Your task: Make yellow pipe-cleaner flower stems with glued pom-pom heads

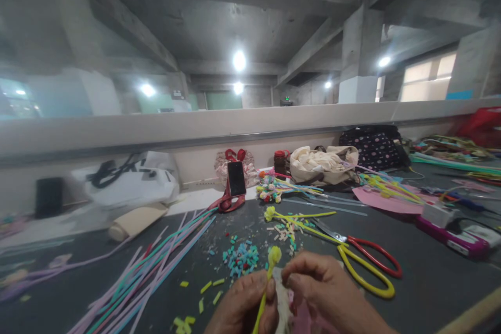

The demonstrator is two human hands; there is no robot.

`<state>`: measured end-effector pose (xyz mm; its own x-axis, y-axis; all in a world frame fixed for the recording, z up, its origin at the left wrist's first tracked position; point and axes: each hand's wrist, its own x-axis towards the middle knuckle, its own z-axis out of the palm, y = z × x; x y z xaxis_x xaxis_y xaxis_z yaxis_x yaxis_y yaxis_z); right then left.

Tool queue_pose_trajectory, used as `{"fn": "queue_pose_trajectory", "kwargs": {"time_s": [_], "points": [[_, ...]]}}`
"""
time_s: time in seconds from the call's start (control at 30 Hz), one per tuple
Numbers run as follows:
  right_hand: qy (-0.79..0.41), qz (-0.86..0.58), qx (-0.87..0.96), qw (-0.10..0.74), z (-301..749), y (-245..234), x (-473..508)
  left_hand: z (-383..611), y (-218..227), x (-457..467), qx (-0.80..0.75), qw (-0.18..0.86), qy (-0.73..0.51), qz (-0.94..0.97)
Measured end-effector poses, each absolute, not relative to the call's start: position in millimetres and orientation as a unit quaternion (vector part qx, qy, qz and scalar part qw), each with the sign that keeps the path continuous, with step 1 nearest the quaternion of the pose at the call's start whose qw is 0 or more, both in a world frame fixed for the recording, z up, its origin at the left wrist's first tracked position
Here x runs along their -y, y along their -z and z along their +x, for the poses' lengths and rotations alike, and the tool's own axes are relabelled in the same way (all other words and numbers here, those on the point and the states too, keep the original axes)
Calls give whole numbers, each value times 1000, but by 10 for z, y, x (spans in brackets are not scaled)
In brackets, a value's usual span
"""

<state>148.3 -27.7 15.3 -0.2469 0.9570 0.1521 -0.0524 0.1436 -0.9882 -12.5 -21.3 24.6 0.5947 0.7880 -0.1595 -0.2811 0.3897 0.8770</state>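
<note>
My left hand (243, 303) is closed around the stem of a yellow pipe cleaner flower (274, 255), whose rounded head stands upright above the thumb. Beside it my right hand (332, 292) has its fingers bent together near the flower; what they pinch, if anything, cannot be made out. Pale and pink material shows below the hands. Another yellow pipe cleaner flower (270, 213) lies ahead with long stems pointing right. Scissors (373, 255) with one red and one yellow handle lie right of it, blades touching the stems.
Cut blue and teal pieces (240, 259) and yellow snippets (206, 287) lie ahead and left. Long pipe cleaners (156, 266) cover the left. Behind are a phone (236, 178), small colourful flowers (270, 189) and a cream bag (321, 162). A purple power strip (450, 237) is right.
</note>
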Motion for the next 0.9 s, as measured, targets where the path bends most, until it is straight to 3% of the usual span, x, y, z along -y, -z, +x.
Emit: {"fn": "queue_pose_trajectory", "kwargs": {"time_s": [0.1, 0.3, 0.43, 0.57, 0.9], "points": [[-629, -366, 493, 476, 1356, 7, 222, -104, -189, 206, -267, 789, -389, 393], [-642, -377, 477, 467, 1208, 39, 238, -76, -228, 219, -330, 739, -514, 284], [-684, -305, 501, 434, 1047, 35, 285, -53, -144, 209, -324, 746, -511, 277], [-732, -235, 444, 460, 983, 86, 259, -41, -76, 183, -331, 752, -489, 292], [-697, -366, 449, 422, 1118, 6, 251, -74, -109, 142, -335, 733, -516, 289]]}}
